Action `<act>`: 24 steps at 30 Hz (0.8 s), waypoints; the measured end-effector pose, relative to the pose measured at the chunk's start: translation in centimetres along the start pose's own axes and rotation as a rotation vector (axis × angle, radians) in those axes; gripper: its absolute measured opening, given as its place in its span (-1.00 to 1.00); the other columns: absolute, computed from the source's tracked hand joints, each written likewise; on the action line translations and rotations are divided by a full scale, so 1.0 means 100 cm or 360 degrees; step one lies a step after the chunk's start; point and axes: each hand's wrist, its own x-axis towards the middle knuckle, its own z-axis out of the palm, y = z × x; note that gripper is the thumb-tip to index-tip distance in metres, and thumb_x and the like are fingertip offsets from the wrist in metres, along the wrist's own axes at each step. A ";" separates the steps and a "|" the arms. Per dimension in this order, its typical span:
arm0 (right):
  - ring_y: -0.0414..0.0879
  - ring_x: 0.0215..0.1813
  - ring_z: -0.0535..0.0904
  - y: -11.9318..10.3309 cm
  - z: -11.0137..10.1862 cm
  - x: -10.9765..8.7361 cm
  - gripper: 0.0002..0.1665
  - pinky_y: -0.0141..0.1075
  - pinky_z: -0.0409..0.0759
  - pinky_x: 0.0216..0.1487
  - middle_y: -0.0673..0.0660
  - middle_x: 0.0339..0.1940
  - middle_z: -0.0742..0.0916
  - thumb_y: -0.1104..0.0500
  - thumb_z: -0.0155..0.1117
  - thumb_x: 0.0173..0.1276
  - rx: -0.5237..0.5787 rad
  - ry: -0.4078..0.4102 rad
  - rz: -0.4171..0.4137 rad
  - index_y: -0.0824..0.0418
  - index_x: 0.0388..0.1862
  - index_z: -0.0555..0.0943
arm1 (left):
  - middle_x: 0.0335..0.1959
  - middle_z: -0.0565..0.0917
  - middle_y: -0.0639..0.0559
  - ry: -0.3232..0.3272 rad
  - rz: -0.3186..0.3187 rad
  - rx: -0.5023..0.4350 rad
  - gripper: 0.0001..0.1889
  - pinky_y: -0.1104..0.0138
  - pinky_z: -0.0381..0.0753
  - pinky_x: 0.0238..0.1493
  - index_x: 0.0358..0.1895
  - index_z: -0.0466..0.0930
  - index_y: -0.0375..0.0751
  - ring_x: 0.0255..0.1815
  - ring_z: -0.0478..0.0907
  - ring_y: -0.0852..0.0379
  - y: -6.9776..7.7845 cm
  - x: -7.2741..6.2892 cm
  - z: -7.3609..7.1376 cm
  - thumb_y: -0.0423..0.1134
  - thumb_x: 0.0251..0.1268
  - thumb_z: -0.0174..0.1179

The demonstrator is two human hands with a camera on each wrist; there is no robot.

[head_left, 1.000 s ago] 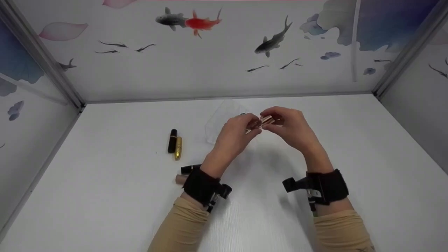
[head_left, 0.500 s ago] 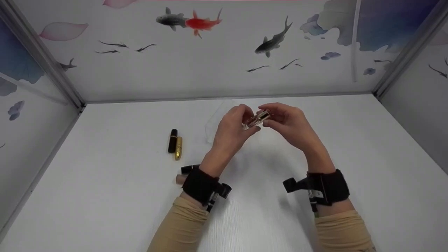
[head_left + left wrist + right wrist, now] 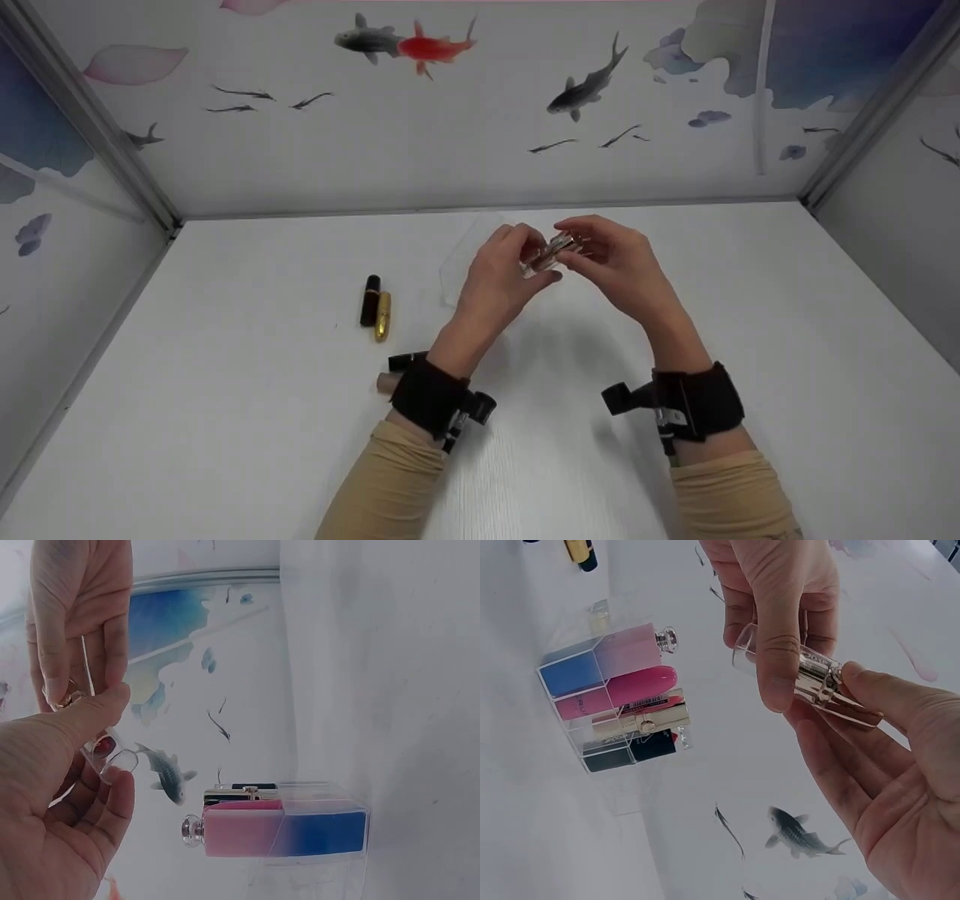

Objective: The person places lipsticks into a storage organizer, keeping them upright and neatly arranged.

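Both hands meet over the back middle of the table on a clear-cased lipstick (image 3: 819, 681) with a shiny gold band at its middle. My left hand (image 3: 495, 285) pinches one end between thumb and fingers; a see-through tip (image 3: 120, 763) sticks out past them in the left wrist view. At the other end my right hand (image 3: 622, 266) has its thumb on the band and its fingers underneath. The lipstick slants up to the right in the head view. Just beyond the left hand stands a clear lipstick holder (image 3: 459, 264), partly hidden by that hand.
Several lip tubes stand in the holder, among them a pink-and-blue tube (image 3: 285, 832) and a magenta one (image 3: 641, 686). On the table's left lie a black tube (image 3: 370, 301) and a gold tube (image 3: 382, 318). Another black tube (image 3: 405, 362) and a brown tube (image 3: 387, 383) lie beside the left wrist.
The lipstick has tilted and shows more of its length than a second ago. The right fingers, slightly off it half a second ago, now touch it. The left hand shifted slightly up and away.
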 end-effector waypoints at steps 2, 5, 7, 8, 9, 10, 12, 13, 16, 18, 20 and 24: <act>-0.20 -0.02 0.68 -0.001 0.000 0.000 -0.54 -0.55 0.61 -0.03 0.16 0.05 0.74 0.19 0.34 0.39 -0.0047 0.0048 0.0027 0.17 0.25 0.58 | -0.08 0.62 0.00 0.0000 0.0029 -0.0008 -0.68 0.38 0.63 -0.04 0.06 0.57 -0.09 -0.06 0.58 0.15 0.000 0.000 -0.001 -0.13 0.30 0.35; -0.10 0.07 0.67 -0.002 0.001 0.001 -0.53 -0.52 0.59 -0.01 0.14 0.07 0.73 0.22 0.32 0.39 -0.0076 0.0114 0.0051 0.17 0.27 0.56 | -0.01 0.66 0.02 0.0031 0.0083 -0.0023 -0.70 0.37 0.65 0.02 0.12 0.61 -0.07 0.01 0.62 0.15 0.001 0.001 -0.003 -0.13 0.40 0.26; -0.06 0.11 0.66 -0.002 0.002 0.001 -0.52 -0.51 0.59 0.02 0.15 0.08 0.72 0.24 0.31 0.40 -0.0077 0.0158 0.0044 0.18 0.29 0.55 | 0.04 0.68 0.04 0.0068 0.0110 -0.0041 -0.71 0.38 0.66 0.04 0.15 0.62 -0.05 0.06 0.64 0.14 0.001 0.002 -0.004 -0.14 0.43 0.22; -0.05 0.11 0.66 -0.003 0.003 0.001 -0.52 -0.50 0.59 0.03 0.15 0.09 0.71 0.26 0.31 0.39 -0.0072 0.0184 0.0039 0.18 0.29 0.55 | 0.05 0.69 0.05 0.0090 0.0117 -0.0052 -0.71 0.39 0.66 0.05 0.15 0.62 -0.05 0.07 0.65 0.14 0.001 0.002 -0.004 -0.14 0.43 0.21; -0.05 0.12 0.66 -0.003 0.005 0.002 -0.51 -0.50 0.59 0.04 0.16 0.09 0.71 0.27 0.31 0.39 -0.0066 0.0212 0.0027 0.19 0.29 0.55 | 0.07 0.69 0.06 0.0109 0.0124 -0.0065 -0.70 0.41 0.65 0.06 0.16 0.62 -0.05 0.08 0.65 0.15 0.001 0.003 -0.004 -0.14 0.44 0.21; -0.06 0.11 0.66 -0.004 0.006 0.002 -0.51 -0.51 0.59 0.04 0.16 0.09 0.71 0.28 0.32 0.39 -0.0057 0.0244 0.0016 0.19 0.29 0.54 | 0.08 0.69 0.07 0.0129 0.0131 -0.0081 -0.70 0.43 0.65 0.06 0.17 0.61 -0.04 0.08 0.65 0.15 0.001 0.003 -0.003 -0.15 0.44 0.21; -0.08 0.09 0.66 -0.006 0.009 0.003 -0.50 -0.52 0.60 0.05 0.17 0.08 0.72 0.29 0.33 0.37 -0.0025 0.0312 -0.0004 0.20 0.29 0.54 | 0.09 0.68 0.08 0.0162 0.0142 -0.0105 -0.68 0.47 0.64 0.07 0.19 0.59 -0.03 0.09 0.65 0.17 0.001 0.003 -0.003 -0.15 0.43 0.21; -0.10 0.08 0.66 -0.006 0.011 0.003 -0.49 -0.52 0.61 0.04 0.17 0.08 0.73 0.30 0.34 0.36 -0.0005 0.0347 -0.0012 0.21 0.29 0.54 | 0.10 0.67 0.08 0.0175 0.0149 -0.0128 -0.66 0.49 0.64 0.05 0.21 0.57 -0.03 0.09 0.65 0.16 0.001 0.003 -0.003 -0.15 0.43 0.22; -0.14 0.05 0.66 -0.008 0.016 0.004 -0.47 -0.54 0.62 0.03 0.15 0.08 0.73 0.30 0.34 0.36 0.0042 0.0429 -0.0029 0.22 0.30 0.52 | 0.08 0.65 0.04 0.0201 0.0169 -0.0164 -0.61 0.52 0.64 0.01 0.27 0.52 -0.02 0.07 0.65 0.16 0.002 0.004 -0.002 -0.16 0.42 0.22; -0.16 0.05 0.66 -0.010 0.020 0.004 -0.46 -0.55 0.62 0.03 0.15 0.09 0.73 0.30 0.34 0.36 0.0064 0.0469 -0.0035 0.22 0.31 0.51 | 0.06 0.64 0.02 0.0214 0.0166 -0.0180 -0.59 0.54 0.65 -0.03 0.29 0.50 -0.01 0.04 0.65 0.15 0.002 0.004 -0.002 -0.17 0.41 0.23; -0.16 0.05 0.67 -0.010 0.023 0.005 -0.47 -0.54 0.63 0.03 0.14 0.09 0.72 0.30 0.34 0.35 0.0084 0.0504 -0.0040 0.23 0.30 0.51 | 0.05 0.62 -0.01 0.0233 0.0160 -0.0181 -0.57 0.53 0.65 -0.05 0.31 0.49 -0.02 0.02 0.66 0.12 0.002 0.004 -0.002 -0.17 0.40 0.25; -0.10 0.05 0.71 -0.010 0.028 0.005 -0.56 -0.48 0.67 0.04 0.14 0.04 0.71 0.32 0.36 0.33 0.0141 0.0582 -0.0084 0.29 0.18 0.55 | 0.05 0.62 -0.03 0.0274 0.0148 -0.0185 -0.55 0.52 0.66 -0.05 0.31 0.48 -0.04 0.00 0.68 0.11 0.000 0.005 -0.001 -0.18 0.39 0.26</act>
